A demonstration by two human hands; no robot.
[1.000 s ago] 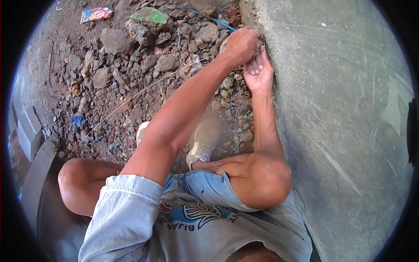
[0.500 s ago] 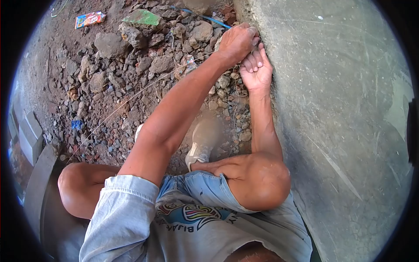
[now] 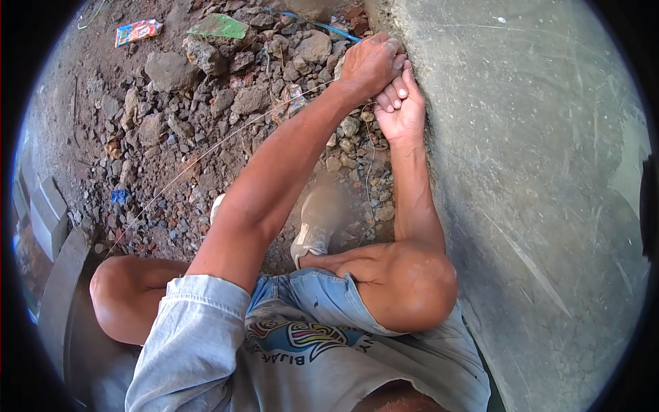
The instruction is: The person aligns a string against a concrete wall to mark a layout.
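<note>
Both hands (image 3: 388, 82) clenched together at concrete wall (image 3: 522, 172) base (rubble (image 3: 206, 89) ground, outdoors).

Light: bright daylight, even on the rubble (image 3: 206, 117) and the concrete wall (image 3: 535, 172)
Shadows: soft, short
Edges: black round fisheye border, strong bending (blurred towards the rim)
Focus: sharp centre

Rubble (image 3: 206, 96), candy wrapper (image 3: 139, 31), shoe (image 3: 317, 226)
</note>
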